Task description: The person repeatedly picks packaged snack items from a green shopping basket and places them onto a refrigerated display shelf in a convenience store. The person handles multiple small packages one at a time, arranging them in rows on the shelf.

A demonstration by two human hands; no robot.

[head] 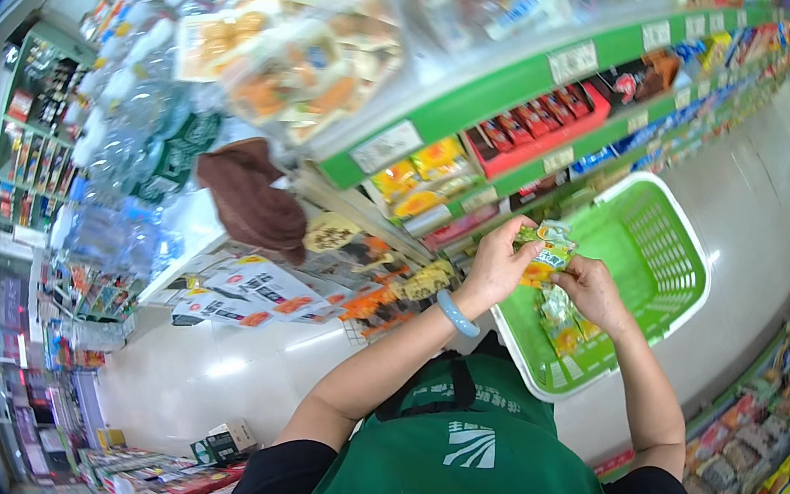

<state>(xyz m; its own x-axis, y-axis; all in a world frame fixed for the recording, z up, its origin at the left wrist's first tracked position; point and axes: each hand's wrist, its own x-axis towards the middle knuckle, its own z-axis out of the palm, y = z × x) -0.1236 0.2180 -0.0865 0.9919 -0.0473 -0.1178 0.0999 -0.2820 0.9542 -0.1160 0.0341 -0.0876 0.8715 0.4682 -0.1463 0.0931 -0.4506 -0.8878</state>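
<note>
Over a green plastic basket with a white rim (702, 279), my left hand (503, 262) and my right hand (594, 294) hold small green-and-yellow snack packets (552, 252) between the fingers. A pale blue bangle (457, 314) circles my left wrist. More green packets (566, 324) lie inside the basket, below my hands. How many packets are held cannot be told. The basket stands beside the low shelves, before my green apron (487, 457).
A shelf with a green price rail (459, 112) runs along the upper side, with a red box of snacks (540, 127) on a lower tier. A brown cloth (251, 189) lies near bottled water (132, 126). Hanging packs (260, 289) jut out at left. Another stocked shelf (739, 439) lines the right.
</note>
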